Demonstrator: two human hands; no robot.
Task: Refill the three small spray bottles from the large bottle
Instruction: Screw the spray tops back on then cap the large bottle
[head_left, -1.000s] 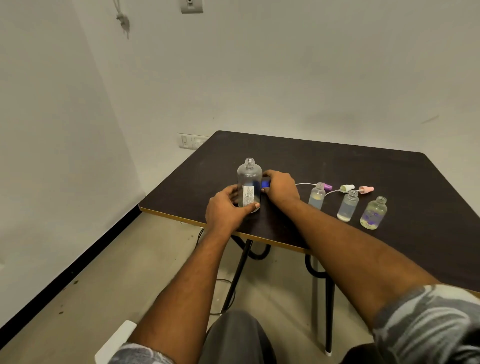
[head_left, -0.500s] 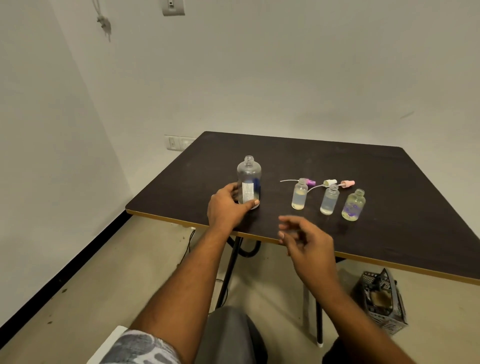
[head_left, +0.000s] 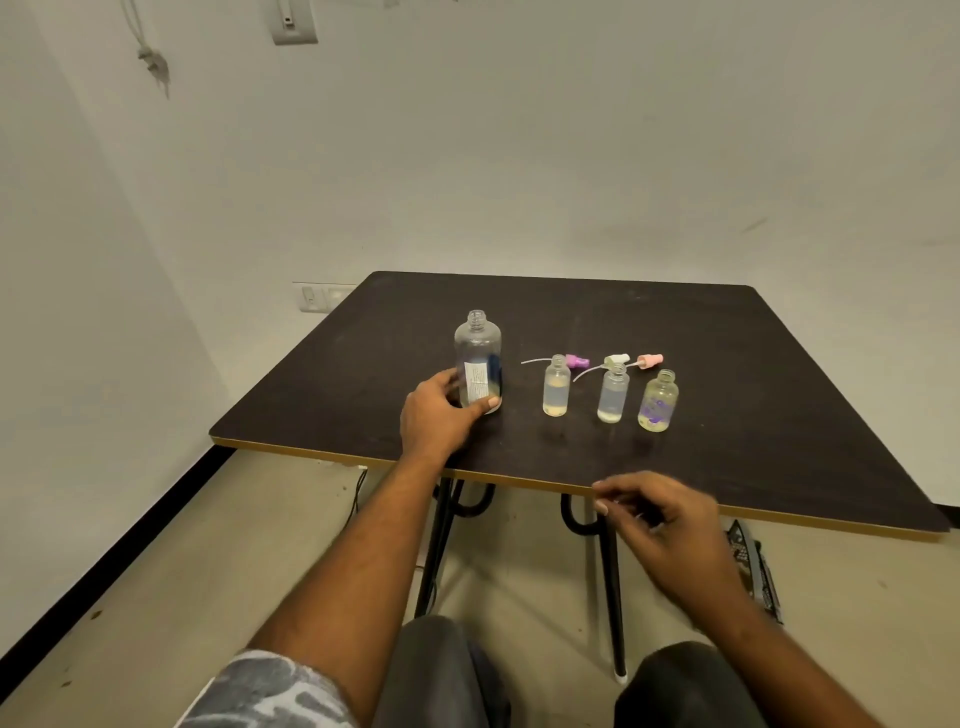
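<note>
The large clear plastic bottle (head_left: 478, 369) stands uncapped near the front left of the dark table (head_left: 727, 441), with the left hand (head_left: 441, 421) wrapped round its base. To its right, three small clear bottles (head_left: 613, 393) stand open in a row, each holding only a little liquid, with their spray heads (head_left: 617, 358) lying behind them. The right hand (head_left: 670, 519) hovers off the table's near edge, fingers loosely curled, apparently empty. The opening looks done; I'd say all three pours remain.

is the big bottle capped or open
Open: the big bottle stands upright with a bare threaded neck, held by the left hand.
</note>
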